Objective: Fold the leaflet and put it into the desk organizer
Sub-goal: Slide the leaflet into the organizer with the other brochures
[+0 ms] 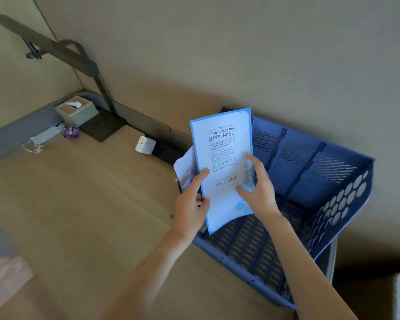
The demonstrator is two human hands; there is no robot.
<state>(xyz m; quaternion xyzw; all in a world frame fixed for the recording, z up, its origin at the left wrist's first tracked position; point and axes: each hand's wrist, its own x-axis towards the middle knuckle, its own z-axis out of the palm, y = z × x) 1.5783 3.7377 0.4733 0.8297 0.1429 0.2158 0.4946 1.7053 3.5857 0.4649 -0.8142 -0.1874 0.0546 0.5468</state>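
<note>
A folded white leaflet (222, 148) with a light blue border and printed text is held upright over the left end of the blue desk organizer (346, 199). My left hand (191, 202) grips the leaflet's left edge, thumb on the front. My right hand (256, 188) pinches its right edge with thumb and fingers. Behind the leaflet, more white paper (185, 167) sticks out at the left. The organizer has upright divider slots at the back and a perforated flat tray in front.
The organizer sits on a brown desk (90, 215) against a beige wall. At the back left are a dark desk lamp (97, 88), a tissue box (76, 110), a small purple object (71, 131) and a white charger (145, 144).
</note>
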